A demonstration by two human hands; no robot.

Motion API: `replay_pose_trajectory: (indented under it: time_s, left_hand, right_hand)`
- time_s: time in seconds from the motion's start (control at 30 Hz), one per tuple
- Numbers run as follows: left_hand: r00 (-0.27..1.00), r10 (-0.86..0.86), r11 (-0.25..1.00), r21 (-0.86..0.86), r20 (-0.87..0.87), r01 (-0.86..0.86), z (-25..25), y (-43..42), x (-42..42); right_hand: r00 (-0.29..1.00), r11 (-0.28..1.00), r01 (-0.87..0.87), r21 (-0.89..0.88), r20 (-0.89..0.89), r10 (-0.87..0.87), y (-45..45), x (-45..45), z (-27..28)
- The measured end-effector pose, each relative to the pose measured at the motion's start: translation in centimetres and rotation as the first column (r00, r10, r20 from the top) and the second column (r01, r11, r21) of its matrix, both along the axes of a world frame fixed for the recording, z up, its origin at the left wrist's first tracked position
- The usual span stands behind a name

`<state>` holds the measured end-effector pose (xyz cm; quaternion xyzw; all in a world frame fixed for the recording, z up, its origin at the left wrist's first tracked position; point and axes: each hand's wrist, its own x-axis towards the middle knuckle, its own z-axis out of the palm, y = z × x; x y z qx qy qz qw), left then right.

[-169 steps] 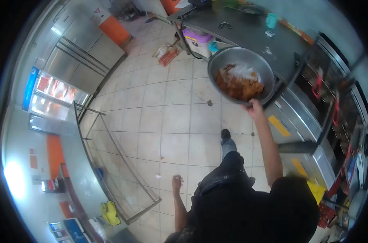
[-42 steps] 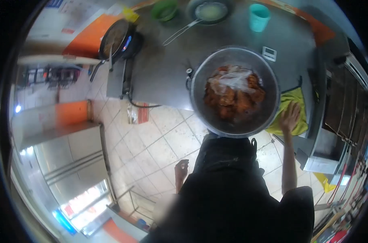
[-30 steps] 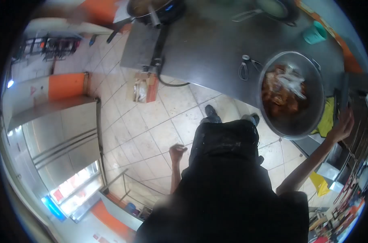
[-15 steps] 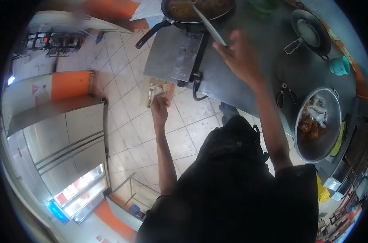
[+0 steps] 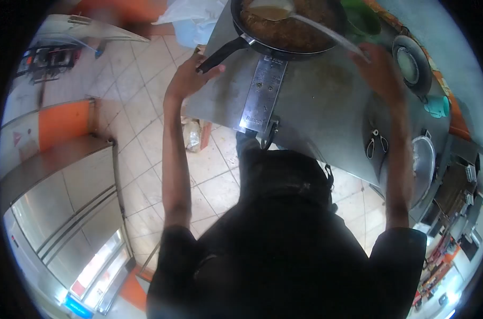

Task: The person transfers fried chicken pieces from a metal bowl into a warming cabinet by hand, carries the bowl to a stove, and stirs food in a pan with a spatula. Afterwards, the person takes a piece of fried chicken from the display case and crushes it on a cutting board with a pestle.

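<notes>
A round black frying pan (image 5: 332, 37) of brown food sits over a silver metal burner panel (image 5: 262, 93). The step in hand appears to be taking hold of the pan and its silver ladle (image 5: 326, 32). The left hand (image 5: 184, 81) is at the end of the pan's handle, thumb spread from the fingers; the right hand (image 5: 378, 72), slightly blurred, has its fingers closed on the ladle's end. Controlled stirring or scooping would call for a firm left grip, I judge. On the grey metal counter (image 5: 316, 101), right of the pan, are a green bowl (image 5: 361, 21), a dark shallow pan (image 5: 418, 56) and a turquoise cup (image 5: 438, 106); nearer the body are scissors (image 5: 377, 142) and a large metal bowl (image 5: 426, 170), partly hidden by the forearm. Left of the pan lies pale tiled floor (image 5: 145, 133), with steel cabinets (image 5: 66, 186) beyond.
</notes>
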<state>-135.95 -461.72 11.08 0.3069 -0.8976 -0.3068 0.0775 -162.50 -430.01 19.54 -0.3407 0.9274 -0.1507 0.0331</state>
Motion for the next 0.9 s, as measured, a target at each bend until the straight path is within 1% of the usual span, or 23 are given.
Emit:
replay_pose_trajectory:
  time_s: [0.03,0.07,0.1,0.13,0.2,0.27,0.3,0.37,0.47,0.5,0.53,0.6,0.63,0.67,0.7,0.73,0.77,0.8,0.83,0.9]
  left_hand:
    - [0.994,-0.078,0.960,0.276,0.082,0.052,-0.6,-0.7,-0.2]
    - [0.977,-0.174,0.846,0.526,0.122,0.085,-0.9,-1.4,-1.0]
    - [0.954,-0.274,0.679,0.727,0.123,0.102,-0.9,-2.5,-2.2]
    - [0.958,-0.270,0.676,0.727,0.094,0.119,-0.6,-3.3,-2.7]
    - [0.949,-0.274,0.660,0.748,0.155,0.068,0.3,-3.1,-2.1]
    - [0.966,-0.241,0.653,0.752,0.094,0.089,-0.2,-2.4,-1.7]
    - [0.977,-0.209,0.644,0.758,0.049,0.100,-0.7,-2.0,-1.6]
    - [0.978,-0.209,0.646,0.753,0.018,0.125,-1.2,-1.3,-1.4]
    - [0.966,-0.254,0.641,0.741,-0.042,0.201,-2.1,-1.3,-1.3]
    - [0.972,-0.230,0.615,0.766,-0.054,0.188,-2.3,-1.1,-1.3]
    - [0.976,-0.207,0.592,0.786,-0.066,0.178,-2.1,-1.2,-1.3]
    - [0.970,-0.221,0.582,0.785,-0.099,0.213,-1.4,-1.4,-1.4]
    - [0.969,-0.227,0.592,0.777,-0.095,0.215,-1.3,-1.4,-1.4]
    - [0.969,-0.233,0.600,0.770,-0.088,0.214,-1.4,-1.4,-1.3]
    - [0.963,-0.241,0.594,0.767,-0.118,0.242,-1.8,-1.4,-1.3]
    - [0.962,-0.244,0.594,0.766,-0.120,0.246,-2.1,-1.3,-1.4]
    - [0.962,-0.238,0.601,0.758,-0.134,0.254,-2.3,-1.3,-1.4]
    - [0.962,-0.232,0.608,0.751,-0.144,0.259,-2.4,-1.3,-1.3]
    - [0.962,-0.234,0.610,0.749,-0.142,0.259,-2.3,-1.3,-1.3]
    - [0.966,-0.256,0.656,0.727,-0.039,0.203,-1.8,-1.3,-1.4]
  right_hand:
    - [0.999,0.998,-0.018,0.066,-0.037,0.021,0.5,-0.1,1.7]
    - [0.995,0.991,-0.036,0.127,-0.088,0.047,0.6,-0.4,3.9]
    - [0.991,0.978,-0.008,0.209,-0.129,0.036,0.5,-0.3,6.6]
    - [0.986,0.959,0.023,0.284,-0.165,0.025,0.3,0.3,8.8]
    - [0.943,0.949,0.022,0.316,-0.322,0.086,1.8,-0.6,11.1]
    - [0.950,0.909,0.146,0.390,-0.311,-0.019,2.2,-0.6,13.8]
    - [0.944,0.908,0.152,0.391,-0.330,-0.016,1.8,0.3,15.3]
    - [0.915,0.857,0.216,0.468,-0.402,-0.011,0.9,1.9,17.5]
    - [0.921,0.818,0.218,0.532,-0.390,0.008,0.1,2.4,17.4]
    - [0.911,0.838,0.191,0.511,-0.410,0.043,0.1,2.7,16.4]
    - [0.904,0.841,0.201,0.503,-0.426,0.039,0.0,2.6,15.7]
    - [0.967,0.896,0.085,0.436,-0.252,0.031,0.0,2.4,13.8]
    - [0.965,0.898,0.092,0.430,-0.259,0.025,1.4,1.1,11.4]
    - [0.983,0.928,-0.019,0.373,-0.162,0.085,3.9,-1.5,8.3]
    - [0.986,0.945,-0.125,0.303,-0.069,0.153,5.3,-3.2,6.0]
    - [0.986,0.945,-0.121,0.303,-0.072,0.149,5.0,-3.2,4.7]
    - [0.988,0.965,0.003,0.263,0.146,-0.043,3.8,-2.8,3.5]
    - [0.905,0.959,0.132,0.252,0.364,-0.220,2.8,-2.1,2.7]
    - [0.904,0.959,0.133,0.249,0.366,-0.220,1.6,-1.1,2.8]
    - [0.956,0.925,0.248,0.290,0.083,-0.282,0.1,0.5,4.2]
